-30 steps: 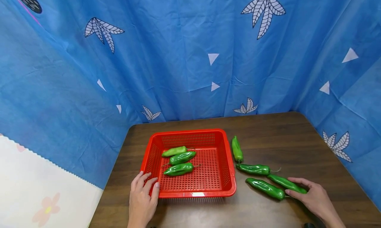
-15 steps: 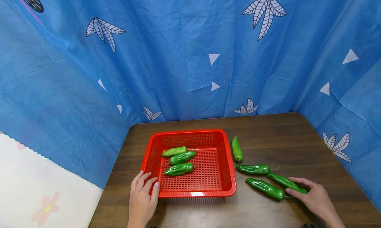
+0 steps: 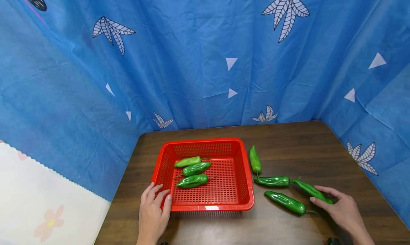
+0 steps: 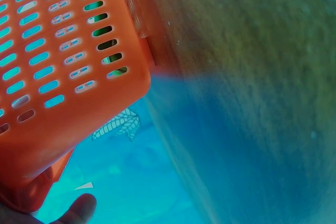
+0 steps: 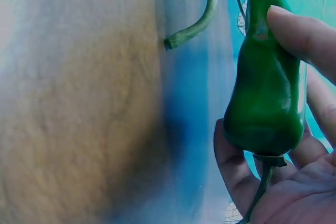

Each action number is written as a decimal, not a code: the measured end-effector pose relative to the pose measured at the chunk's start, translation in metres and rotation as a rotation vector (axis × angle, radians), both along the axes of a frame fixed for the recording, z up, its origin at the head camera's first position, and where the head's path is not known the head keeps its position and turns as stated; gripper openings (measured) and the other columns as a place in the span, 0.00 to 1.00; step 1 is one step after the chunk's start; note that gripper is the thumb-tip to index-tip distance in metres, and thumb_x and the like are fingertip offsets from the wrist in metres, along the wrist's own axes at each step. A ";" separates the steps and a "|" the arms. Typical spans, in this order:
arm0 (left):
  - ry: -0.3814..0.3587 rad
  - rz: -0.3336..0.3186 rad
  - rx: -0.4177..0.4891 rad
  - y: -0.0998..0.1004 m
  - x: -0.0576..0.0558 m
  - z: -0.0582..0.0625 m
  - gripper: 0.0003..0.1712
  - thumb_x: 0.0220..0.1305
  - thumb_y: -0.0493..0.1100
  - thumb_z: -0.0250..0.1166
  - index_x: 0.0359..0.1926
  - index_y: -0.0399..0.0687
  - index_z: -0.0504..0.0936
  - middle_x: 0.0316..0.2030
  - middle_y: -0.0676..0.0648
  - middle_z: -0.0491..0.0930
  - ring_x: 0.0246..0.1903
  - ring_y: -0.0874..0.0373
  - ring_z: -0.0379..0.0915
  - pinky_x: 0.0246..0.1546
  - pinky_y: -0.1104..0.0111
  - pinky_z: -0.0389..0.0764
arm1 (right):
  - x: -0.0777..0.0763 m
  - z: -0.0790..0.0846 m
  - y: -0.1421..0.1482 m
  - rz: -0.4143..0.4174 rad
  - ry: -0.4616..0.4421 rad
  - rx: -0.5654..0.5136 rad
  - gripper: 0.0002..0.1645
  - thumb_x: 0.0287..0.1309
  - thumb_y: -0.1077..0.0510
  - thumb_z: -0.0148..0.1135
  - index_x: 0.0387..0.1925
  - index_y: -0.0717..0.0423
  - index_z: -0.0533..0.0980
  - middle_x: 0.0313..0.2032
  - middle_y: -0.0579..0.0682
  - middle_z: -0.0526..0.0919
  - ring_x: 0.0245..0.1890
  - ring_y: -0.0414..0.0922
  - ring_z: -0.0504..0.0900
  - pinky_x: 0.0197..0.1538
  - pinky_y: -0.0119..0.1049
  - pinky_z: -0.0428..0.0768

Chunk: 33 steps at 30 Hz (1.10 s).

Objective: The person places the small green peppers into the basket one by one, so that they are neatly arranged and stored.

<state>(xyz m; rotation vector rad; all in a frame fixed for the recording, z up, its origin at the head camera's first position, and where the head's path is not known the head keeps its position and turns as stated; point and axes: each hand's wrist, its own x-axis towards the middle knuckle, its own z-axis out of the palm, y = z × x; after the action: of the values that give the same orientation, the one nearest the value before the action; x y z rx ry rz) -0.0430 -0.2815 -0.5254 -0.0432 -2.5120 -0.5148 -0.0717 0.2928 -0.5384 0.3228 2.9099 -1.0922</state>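
Note:
My right hand [image 3: 343,206] holds a long green chili pepper [image 3: 312,191] between thumb and fingers, at the right of the table. In the right wrist view this pepper [image 5: 268,87] has its stem hanging toward the palm, and the thumb presses one side. My left hand [image 3: 154,213] rests at the front left corner of a red plastic basket [image 3: 209,208], fingers loosely bent over the rim. Three peppers, one a light green pepper [image 3: 188,162], lie in the basket's left part. The left wrist view shows the slotted basket wall [image 4: 68,40] and one fingertip [image 4: 83,207].
Right of the basket lie a lighter pepper [image 3: 255,160], a dark green pepper [image 3: 272,181] and a larger pepper [image 3: 285,202] nearer the front. All stand on a brown wooden table [image 3: 288,142]. A blue patterned curtain [image 3: 211,78] hangs behind and at the sides.
My right hand has shifted slightly right with its pepper, whose tip has moved away from the neighbouring dark green pepper. The left hand and basket stay in place.

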 end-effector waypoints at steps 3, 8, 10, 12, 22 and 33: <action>0.007 -0.008 0.002 0.000 0.001 -0.001 0.10 0.61 0.43 0.69 0.40 0.42 0.89 0.51 0.40 0.81 0.65 0.41 0.65 0.66 0.47 0.64 | -0.001 0.003 0.000 -0.012 0.056 0.007 0.41 0.54 0.35 0.71 0.61 0.58 0.77 0.56 0.72 0.78 0.34 0.35 0.76 0.30 0.37 0.73; 0.013 -0.013 0.000 0.000 0.001 -0.001 0.10 0.61 0.43 0.68 0.40 0.42 0.89 0.51 0.40 0.82 0.65 0.41 0.66 0.66 0.48 0.64 | -0.005 0.011 -0.001 -0.020 0.165 -0.003 0.37 0.55 0.39 0.72 0.60 0.57 0.78 0.55 0.70 0.79 0.29 0.22 0.69 0.26 0.36 0.70; 0.012 -0.011 0.000 -0.001 0.001 -0.001 0.10 0.62 0.44 0.68 0.40 0.43 0.89 0.51 0.40 0.82 0.65 0.41 0.66 0.66 0.48 0.64 | -0.007 0.015 -0.003 -0.018 0.205 0.000 0.36 0.56 0.40 0.72 0.59 0.57 0.79 0.54 0.67 0.80 0.28 0.22 0.70 0.26 0.36 0.71; 0.015 -0.013 0.000 -0.001 0.001 -0.001 0.11 0.62 0.44 0.67 0.40 0.43 0.89 0.51 0.40 0.82 0.65 0.41 0.66 0.66 0.47 0.64 | -0.010 0.018 -0.004 -0.012 0.229 0.004 0.35 0.56 0.40 0.72 0.60 0.56 0.78 0.53 0.66 0.80 0.28 0.23 0.70 0.26 0.35 0.71; 0.007 -0.009 -0.004 -0.001 0.000 -0.001 0.12 0.63 0.45 0.67 0.40 0.43 0.89 0.51 0.40 0.81 0.65 0.41 0.65 0.66 0.46 0.64 | -0.025 0.034 -0.009 -0.015 0.300 -0.017 0.34 0.55 0.42 0.73 0.59 0.55 0.79 0.51 0.60 0.80 0.28 0.26 0.71 0.26 0.32 0.73; 0.003 0.000 -0.012 0.000 0.000 -0.001 0.11 0.61 0.45 0.68 0.39 0.43 0.89 0.51 0.41 0.82 0.65 0.42 0.65 0.66 0.47 0.64 | -0.039 0.053 -0.015 0.001 0.342 -0.021 0.34 0.55 0.41 0.73 0.60 0.52 0.79 0.52 0.59 0.81 0.30 0.22 0.71 0.28 0.30 0.75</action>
<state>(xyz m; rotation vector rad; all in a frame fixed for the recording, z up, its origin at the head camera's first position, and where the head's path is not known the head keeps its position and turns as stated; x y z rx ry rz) -0.0428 -0.2814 -0.5260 -0.0479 -2.5119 -0.4995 -0.1106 0.2783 -0.4858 0.1453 3.1845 -1.2933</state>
